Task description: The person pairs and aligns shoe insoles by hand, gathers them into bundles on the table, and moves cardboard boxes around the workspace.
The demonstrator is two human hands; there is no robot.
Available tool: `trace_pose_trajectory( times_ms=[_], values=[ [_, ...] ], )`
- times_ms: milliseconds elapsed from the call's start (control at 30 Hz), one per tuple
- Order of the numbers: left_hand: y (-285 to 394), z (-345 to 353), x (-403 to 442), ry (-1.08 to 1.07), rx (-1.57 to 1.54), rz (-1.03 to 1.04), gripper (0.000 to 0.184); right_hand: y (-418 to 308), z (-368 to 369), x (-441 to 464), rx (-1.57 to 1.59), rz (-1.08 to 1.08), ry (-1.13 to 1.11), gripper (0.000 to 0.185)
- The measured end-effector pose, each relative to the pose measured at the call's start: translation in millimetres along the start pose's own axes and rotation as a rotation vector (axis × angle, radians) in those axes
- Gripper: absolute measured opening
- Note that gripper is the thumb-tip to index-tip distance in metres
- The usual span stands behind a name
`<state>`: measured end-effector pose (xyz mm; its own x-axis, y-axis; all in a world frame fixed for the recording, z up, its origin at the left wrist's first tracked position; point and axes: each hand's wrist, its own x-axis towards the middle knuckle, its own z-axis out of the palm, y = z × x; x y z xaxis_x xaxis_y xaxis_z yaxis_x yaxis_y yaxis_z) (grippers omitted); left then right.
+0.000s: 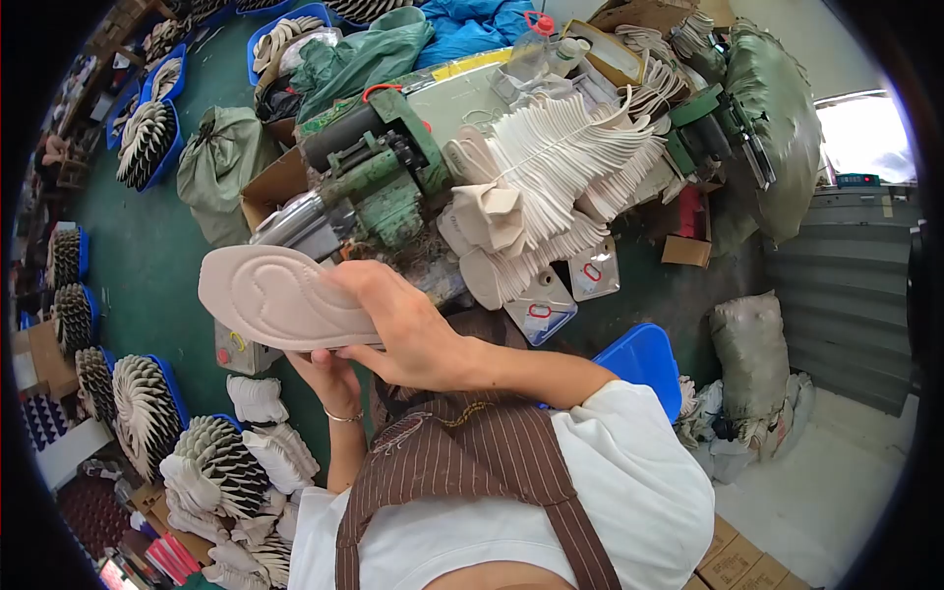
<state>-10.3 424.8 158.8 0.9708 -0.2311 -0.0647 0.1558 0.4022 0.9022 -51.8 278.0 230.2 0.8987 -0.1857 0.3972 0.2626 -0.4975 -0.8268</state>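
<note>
A pale beige shoe insole [280, 290] with a stitched pattern lies across both hands in front of me, its broad rounded end to the left. My right hand [408, 329] grips the insole's right end, with the thumb below and the fingers over the top face. Beneath the lower edge, my left hand [329, 379] holds it from below; part of its fingers is hidden. Just behind the insole stands a green machine [388, 182] with a shiny metal cylinder [290, 221]. Whether the insole touches the cylinder I cannot tell.
Stacked white insoles [560, 167] fan over the bench right of the machine. A second green machine [703, 128] is further right. A blue bin [644, 364] sits by my right elbow. Baskets of insoles [143, 403] line the floor at left, near a grey-green sack [221, 167].
</note>
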Motion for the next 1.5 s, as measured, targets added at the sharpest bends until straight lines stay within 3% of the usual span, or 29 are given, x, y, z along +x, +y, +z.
trace_pose_trajectory(
  times_ms=[33,100,200,267,300,367,433,500,600,800,1033,1133,1300,1500],
  values=[
    [2,-15,2,0.022,0.042,0.036,0.097,-3,12,3,0.173,0.132,0.025,0.066],
    [8,-38,4,0.034,0.060,0.030,0.102,-6,32,9,0.148,0.171,0.034,0.066],
    [12,-69,12,0.083,0.179,0.102,0.090,-5,66,11,0.100,0.267,-0.009,0.060],
    [11,-95,16,0.107,0.249,0.041,0.112,-8,80,11,0.160,0.427,-0.046,0.055],
    [10,-108,17,0.119,0.258,0.037,0.114,-7,87,11,0.193,0.488,-0.073,0.056],
    [14,-121,22,0.101,0.333,0.057,0.109,4,106,11,0.344,0.319,0.027,0.058],
    [23,-127,27,0.093,0.286,0.014,0.098,10,122,5,0.528,0.407,-0.003,0.061],
    [32,-129,34,0.117,0.285,0.058,0.098,6,133,2,0.681,0.561,0.054,0.061],
    [45,-136,42,-0.029,0.152,0.045,0.100,6,144,3,0.772,0.578,0.110,0.063],
    [51,-148,54,-0.012,0.136,0.024,0.091,29,156,-6,0.969,0.611,0.154,0.043],
    [41,-194,56,0.110,0.135,-0.011,0.070,49,167,-37,0.887,0.640,0.296,0.040],
    [47,-210,59,0.292,0.010,0.004,0.059,88,184,-70,0.571,0.722,0.320,0.034],
    [53,-236,62,0.317,-0.076,-0.062,0.060,136,201,-25,0.401,0.688,0.348,0.029],
    [52,-243,61,0.323,-0.133,-0.047,0.060,100,201,-42,0.206,0.473,0.366,0.033]
  ],
)
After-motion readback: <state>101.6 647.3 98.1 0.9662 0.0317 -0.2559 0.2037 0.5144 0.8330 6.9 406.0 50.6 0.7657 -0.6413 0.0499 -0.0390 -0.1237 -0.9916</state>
